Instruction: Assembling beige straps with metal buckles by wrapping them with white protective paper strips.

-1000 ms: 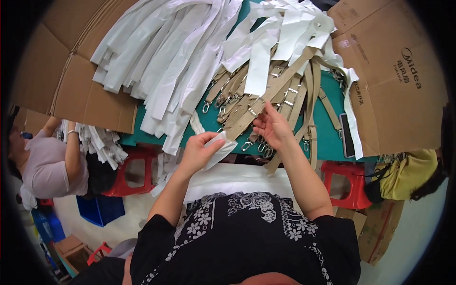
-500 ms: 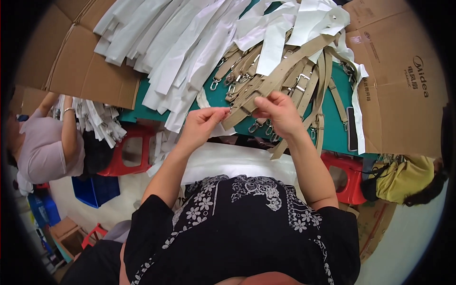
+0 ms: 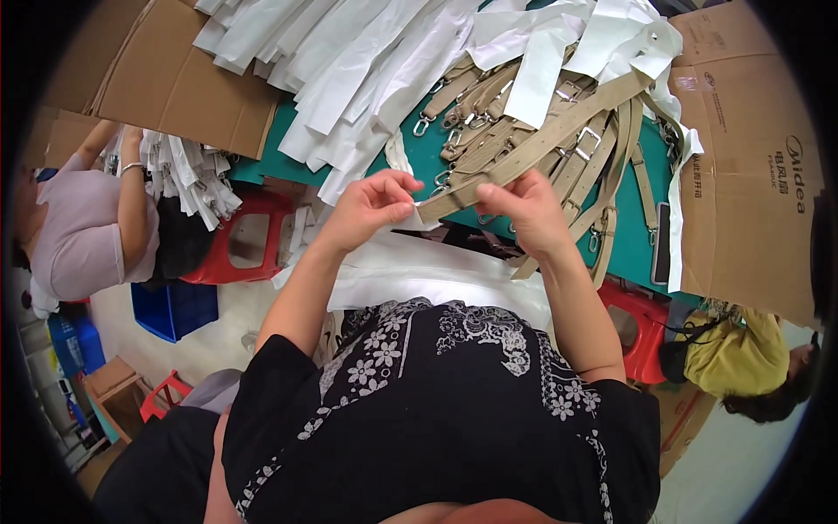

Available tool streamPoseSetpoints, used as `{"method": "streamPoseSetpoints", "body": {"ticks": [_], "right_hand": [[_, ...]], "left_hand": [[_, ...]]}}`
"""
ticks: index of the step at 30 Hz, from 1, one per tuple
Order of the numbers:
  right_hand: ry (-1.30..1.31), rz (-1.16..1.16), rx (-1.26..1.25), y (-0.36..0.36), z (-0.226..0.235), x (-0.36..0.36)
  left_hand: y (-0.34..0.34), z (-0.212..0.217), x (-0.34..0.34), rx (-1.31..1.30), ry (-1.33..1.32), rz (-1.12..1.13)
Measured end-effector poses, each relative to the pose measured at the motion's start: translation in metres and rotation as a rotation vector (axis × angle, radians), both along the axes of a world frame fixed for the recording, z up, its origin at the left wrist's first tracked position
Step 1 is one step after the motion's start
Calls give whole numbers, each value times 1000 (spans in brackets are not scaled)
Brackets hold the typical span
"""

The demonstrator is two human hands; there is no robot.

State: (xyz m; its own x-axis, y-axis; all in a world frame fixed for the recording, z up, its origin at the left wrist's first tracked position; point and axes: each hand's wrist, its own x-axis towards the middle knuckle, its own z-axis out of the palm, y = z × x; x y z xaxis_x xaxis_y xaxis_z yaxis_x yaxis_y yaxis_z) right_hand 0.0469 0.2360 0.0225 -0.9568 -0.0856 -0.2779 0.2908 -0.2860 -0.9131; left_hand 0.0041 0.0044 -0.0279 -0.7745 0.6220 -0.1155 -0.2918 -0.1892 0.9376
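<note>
Left hand [image 3: 371, 210] pinches the end of a tan webbing strap [image 3: 524, 153] with fingers closed on it, right hand [image 3: 524, 205] grips it just beside to keep it taut above the green surface's [image 3: 419, 157] near edge, strap pile [image 3: 559, 148] behind.

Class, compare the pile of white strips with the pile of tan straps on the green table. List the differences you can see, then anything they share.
Colour: the white strips are plain white; the tan straps are beige.
Fittings: the tan straps carry metal clips and buckles; the white strips show none.
Handling: the left hand and right hand hold an end of one tan strap; no white strip is clearly in hand.
Shared: both are long, flat bands heaped on the green table.
</note>
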Motion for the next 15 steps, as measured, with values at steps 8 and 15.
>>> {"method": "streamPoseSetpoints", "body": {"ticks": [8, 15], "right_hand": [[-40, 251, 113, -25, -1, -6], [373, 446, 556, -20, 4, -10]], "left_hand": [[-12, 16, -12, -154, 27, -12], [-14, 25, -16, -259, 45, -65]]}}
